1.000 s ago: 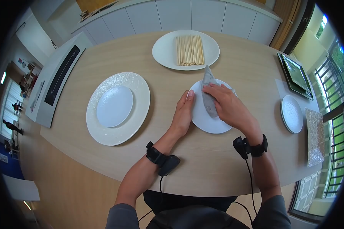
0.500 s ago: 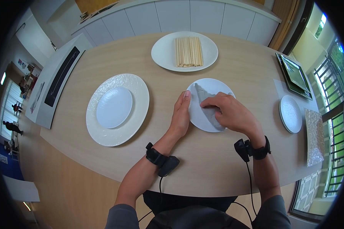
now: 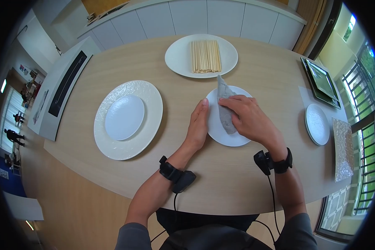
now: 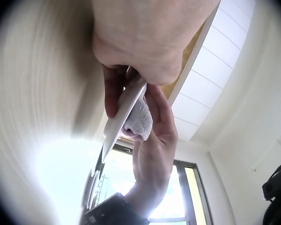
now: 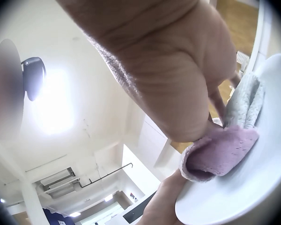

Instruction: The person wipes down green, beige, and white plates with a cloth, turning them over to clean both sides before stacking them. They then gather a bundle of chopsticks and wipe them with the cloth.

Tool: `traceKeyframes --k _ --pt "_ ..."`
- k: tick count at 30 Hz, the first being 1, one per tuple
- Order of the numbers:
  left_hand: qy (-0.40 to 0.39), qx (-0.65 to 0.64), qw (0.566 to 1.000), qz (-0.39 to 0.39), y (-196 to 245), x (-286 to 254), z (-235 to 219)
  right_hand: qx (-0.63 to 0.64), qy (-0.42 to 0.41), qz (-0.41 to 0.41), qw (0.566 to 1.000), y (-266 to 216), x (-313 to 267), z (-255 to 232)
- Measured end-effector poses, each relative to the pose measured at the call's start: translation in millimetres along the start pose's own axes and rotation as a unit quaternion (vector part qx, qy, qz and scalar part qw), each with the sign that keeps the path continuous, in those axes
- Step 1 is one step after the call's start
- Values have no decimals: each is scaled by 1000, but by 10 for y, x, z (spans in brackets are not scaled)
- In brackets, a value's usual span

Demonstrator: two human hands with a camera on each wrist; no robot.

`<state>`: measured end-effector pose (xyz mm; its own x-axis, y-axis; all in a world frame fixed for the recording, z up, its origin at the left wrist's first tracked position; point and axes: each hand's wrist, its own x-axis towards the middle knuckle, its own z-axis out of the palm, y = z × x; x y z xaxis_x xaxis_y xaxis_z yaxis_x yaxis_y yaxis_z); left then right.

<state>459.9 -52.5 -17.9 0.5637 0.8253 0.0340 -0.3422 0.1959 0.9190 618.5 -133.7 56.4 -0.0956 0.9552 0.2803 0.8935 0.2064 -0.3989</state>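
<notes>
- Two hands are meeting at a white plate (image 3: 229, 141): the right hand (image 3: 254, 121) is pinching a gray cloth (image 3: 226, 116) in curled fingers against its face.
- The left hand (image 3: 198, 125) is gripping the plate's left edge, fingers seemingly curling underneath.
- The cloth is lying partly folded, its upper tip reaching past the rim.
- Beyond, an oval plate (image 3: 179, 56) is holding pale sticks (image 3: 206, 56).
- Leftward, a large plate (image 3: 150, 112) is carrying a smaller plate (image 3: 125, 117) on the counter (image 3: 187, 175).
</notes>
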Motion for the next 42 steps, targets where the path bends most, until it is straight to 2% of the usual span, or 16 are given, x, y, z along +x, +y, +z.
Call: traceKeyframes --k 4,6,10,12,13,15,19,21,22,24,27,34,36,40,42 --pt "12 -22 1000 -19 -1 -6 -4 -4 -64 48 997 -50 -45 -166" --pt "16 -24 999 -22 3 -6 3 45 -116 68 990 -62 -80 -230" --pt "11 -18 1000 -20 -1 -7 -4 68 -168 58 982 -135 -77 -292" --pt "7 -22 1000 -21 0 -5 3 101 -203 27 974 -147 -51 -262" --pt "12 -5 1000 -13 1 -6 8 101 -203 28 974 -138 -47 -227" --pt "17 12 1000 -4 3 -4 1 125 -170 -29 977 -101 -38 -122" --pt "-18 24 999 -15 -21 6 -56 130 -132 -54 981 -78 -9 0" --pt "-21 38 999 -11 -6 -3 -35 130 -43 -60 989 -93 -17 31" --pt "-8 39 999 -3 30 -23 16 130 -43 -60 989 -92 -15 29" --pt "5 41 999 6 28 -28 41 95 -18 7 995 -80 -13 14" --pt "5 28 1000 7 -15 -12 6 72 -27 49 996 -85 -14 -40" --pt "14 -8 1000 -6 -68 2 -33 47 -50 48 996 -181 -49 -174" --pt "11 -21 1000 -4 -70 2 -32 85 -105 21 991 -162 -56 -166" --pt "9 -26 1000 -7 -40 -8 -21 79 -102 21 991 -195 -53 -118" --pt "3 -29 1000 -8 -37 -5 -22 94 -97 49 990 -193 -20 -118"
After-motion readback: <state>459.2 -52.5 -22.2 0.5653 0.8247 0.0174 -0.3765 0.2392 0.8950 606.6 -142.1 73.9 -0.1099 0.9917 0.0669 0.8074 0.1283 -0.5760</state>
